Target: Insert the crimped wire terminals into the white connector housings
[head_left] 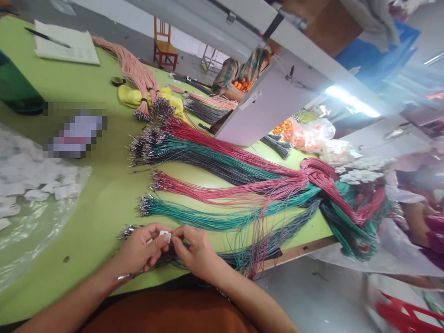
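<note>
In my left hand (pixel 144 247), a small white plastic connector housing (pixel 165 235) is pinched between thumb and fingers. My right hand (pixel 196 249) meets it from the right, thumb and forefinger closed at the housing's edge; what they pinch is too small to make out. Beneath and behind both hands runs a bundle of grey-black wires (pixel 277 233), its metal-tipped ends (pixel 128 231) showing left of my left hand. Farther back lie a green wire bundle (pixel 201 217) and a pink-red wire bundle (pixel 208 192), with terminals at their left ends.
Thicker red, green and black wires (pixel 215 157) lie behind. At left are a clear bag of white housings (pixel 38 189), a blurred-out phone-like object (pixel 76 134) and a green container (pixel 17 88). A notebook (pixel 65 51) lies far left. Another person's plaid sleeve (pixel 225 76) shows behind a panel (pixel 260 115).
</note>
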`<state>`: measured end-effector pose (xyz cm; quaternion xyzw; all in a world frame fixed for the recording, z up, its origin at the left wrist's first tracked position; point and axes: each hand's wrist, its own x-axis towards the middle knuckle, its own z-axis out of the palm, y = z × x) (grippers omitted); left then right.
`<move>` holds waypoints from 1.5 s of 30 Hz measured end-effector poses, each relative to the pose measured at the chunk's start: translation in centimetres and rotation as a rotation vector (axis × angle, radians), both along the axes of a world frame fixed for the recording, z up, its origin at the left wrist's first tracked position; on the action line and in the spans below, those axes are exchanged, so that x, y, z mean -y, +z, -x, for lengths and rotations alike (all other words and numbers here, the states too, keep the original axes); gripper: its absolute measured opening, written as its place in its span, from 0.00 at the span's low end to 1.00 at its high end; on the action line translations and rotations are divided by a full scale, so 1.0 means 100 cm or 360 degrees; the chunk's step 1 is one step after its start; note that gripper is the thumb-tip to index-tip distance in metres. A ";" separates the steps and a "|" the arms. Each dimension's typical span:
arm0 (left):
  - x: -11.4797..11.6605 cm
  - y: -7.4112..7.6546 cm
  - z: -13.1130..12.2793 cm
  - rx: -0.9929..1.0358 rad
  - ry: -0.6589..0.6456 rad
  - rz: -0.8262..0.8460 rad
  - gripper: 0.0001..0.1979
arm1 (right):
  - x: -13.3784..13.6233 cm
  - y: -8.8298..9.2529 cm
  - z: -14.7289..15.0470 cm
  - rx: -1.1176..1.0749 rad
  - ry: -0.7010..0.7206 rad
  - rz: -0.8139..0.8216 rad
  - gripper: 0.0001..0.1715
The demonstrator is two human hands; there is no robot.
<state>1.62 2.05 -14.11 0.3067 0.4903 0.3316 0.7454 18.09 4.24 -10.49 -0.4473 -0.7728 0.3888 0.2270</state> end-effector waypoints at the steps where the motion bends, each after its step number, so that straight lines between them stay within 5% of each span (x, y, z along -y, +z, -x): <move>1: 0.000 0.000 0.000 -0.0015 -0.0002 -0.0002 0.23 | -0.001 0.001 0.000 -0.0002 0.0004 0.0006 0.10; 5: 0.001 0.002 0.000 -0.0032 0.0005 0.0015 0.20 | -0.016 0.004 -0.013 0.0046 0.0066 0.0022 0.12; 9: 0.000 0.005 0.000 -0.0009 -0.0005 0.0067 0.18 | -0.042 -0.004 -0.034 0.0597 -0.0123 -0.0471 0.09; 12: 0.000 0.006 0.000 -0.0034 -0.0036 0.0073 0.18 | -0.054 -0.015 -0.044 0.1015 -0.0043 -0.0739 0.08; 15: -0.001 0.008 0.000 -0.0053 -0.0077 0.0054 0.19 | -0.056 -0.017 -0.051 0.0879 -0.0065 -0.0784 0.09; 19: -0.001 0.009 0.000 -0.0084 -0.0142 0.0011 0.19 | -0.044 0.003 -0.049 0.0400 -0.0207 -0.0624 0.09; 24: 0.000 0.007 0.000 -0.0004 -0.0277 -0.0094 0.22 | -0.020 0.032 -0.015 -0.0144 0.0376 0.0010 0.07; 27: 0.001 0.007 0.002 0.0023 -0.0259 -0.0098 0.21 | -0.017 0.027 -0.002 -0.0193 0.0240 0.0252 0.05; 31: -0.001 0.009 0.003 0.0027 -0.0156 -0.0020 0.19 | -0.023 0.009 -0.008 -0.0037 -0.0219 0.0287 0.05; 45: -0.002 0.007 0.005 0.0168 -0.0031 0.0067 0.16 | -0.018 0.009 -0.019 0.0058 -0.0122 0.0011 0.08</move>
